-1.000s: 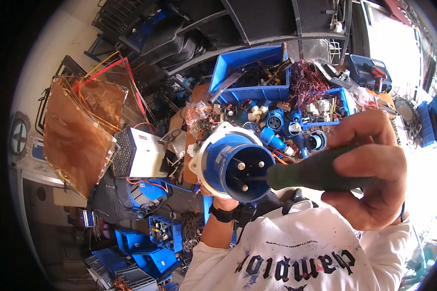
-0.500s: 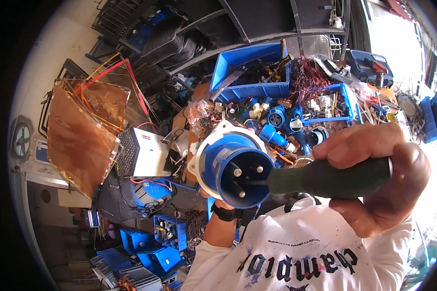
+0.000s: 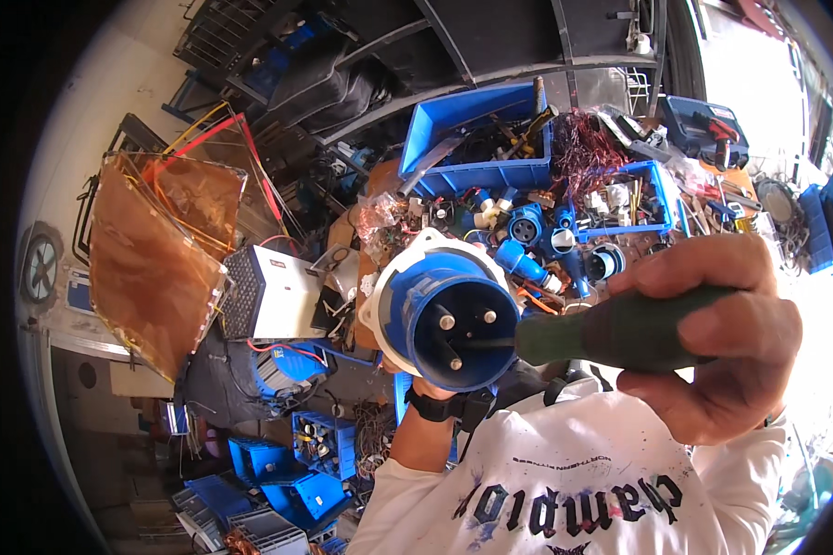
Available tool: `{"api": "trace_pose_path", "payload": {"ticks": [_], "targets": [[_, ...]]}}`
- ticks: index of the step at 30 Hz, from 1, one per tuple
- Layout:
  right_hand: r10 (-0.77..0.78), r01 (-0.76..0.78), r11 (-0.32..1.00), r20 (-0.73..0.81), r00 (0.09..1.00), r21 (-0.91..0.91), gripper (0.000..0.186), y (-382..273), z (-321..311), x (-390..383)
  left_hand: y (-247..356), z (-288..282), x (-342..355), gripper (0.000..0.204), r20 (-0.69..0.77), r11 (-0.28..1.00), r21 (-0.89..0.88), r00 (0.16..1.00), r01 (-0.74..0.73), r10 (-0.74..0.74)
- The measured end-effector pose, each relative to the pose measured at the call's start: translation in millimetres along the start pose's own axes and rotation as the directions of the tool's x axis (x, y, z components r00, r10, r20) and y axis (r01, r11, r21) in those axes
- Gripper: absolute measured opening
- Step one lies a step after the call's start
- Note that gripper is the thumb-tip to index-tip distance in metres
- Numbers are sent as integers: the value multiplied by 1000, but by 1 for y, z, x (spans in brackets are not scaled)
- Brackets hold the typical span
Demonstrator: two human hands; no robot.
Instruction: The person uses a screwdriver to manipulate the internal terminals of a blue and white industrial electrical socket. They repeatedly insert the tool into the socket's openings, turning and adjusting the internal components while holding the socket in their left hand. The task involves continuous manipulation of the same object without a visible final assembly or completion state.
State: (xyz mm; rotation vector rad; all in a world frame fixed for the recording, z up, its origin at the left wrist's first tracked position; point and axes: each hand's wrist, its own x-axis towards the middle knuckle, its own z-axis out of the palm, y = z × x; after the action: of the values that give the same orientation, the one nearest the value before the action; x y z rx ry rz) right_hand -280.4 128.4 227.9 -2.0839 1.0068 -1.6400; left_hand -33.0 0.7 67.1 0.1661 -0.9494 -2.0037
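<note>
Holding the plug (image 3: 462, 319) up in the head view, the left hand (image 3: 432, 388) is clamped on it from behind, most of its fingers hidden. A black band (image 3: 428, 405) circles that wrist. The plug hangs in the air over the near edge of the table (image 3: 365, 331), toward its left end, open mouth facing up and three pins (image 3: 447, 323) showing inside. A white flange (image 3: 376, 313) surrounds its blue body.

The right hand (image 3: 736, 338) is clamped on a screwdriver (image 3: 625, 333), fingers and thumb closed about its dark green handle. The tool lies nearly level, its thin shaft reaching into the plug among the pins; whether the tip touches anything there, I cannot tell.

Beyond, a large bin (image 3: 481, 178) stands at the table's far edge, with tangled red wire (image 3: 585, 153) just beside it. Blue connectors (image 3: 526, 225) lie between the bin and the plug. A tray (image 3: 620, 228) of small parts sits farther right. At the far right corner, a drill (image 3: 724, 132) rests by a dark case (image 3: 687, 120). Off the left edge stands a white box (image 3: 292, 301).
</note>
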Motion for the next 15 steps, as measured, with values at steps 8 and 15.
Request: {"api": "trace_pose_path", "payload": {"ticks": [8,15], "targets": [[-58,63,998,-179,982,21,58,-1,6,-9,0,1,5,102,4,1000,8,1000,0,0],[-108,129,990,-276,955,59,60,0,12,-15,2,1,7,105,2,1000,15,1000,-3,3]]}}
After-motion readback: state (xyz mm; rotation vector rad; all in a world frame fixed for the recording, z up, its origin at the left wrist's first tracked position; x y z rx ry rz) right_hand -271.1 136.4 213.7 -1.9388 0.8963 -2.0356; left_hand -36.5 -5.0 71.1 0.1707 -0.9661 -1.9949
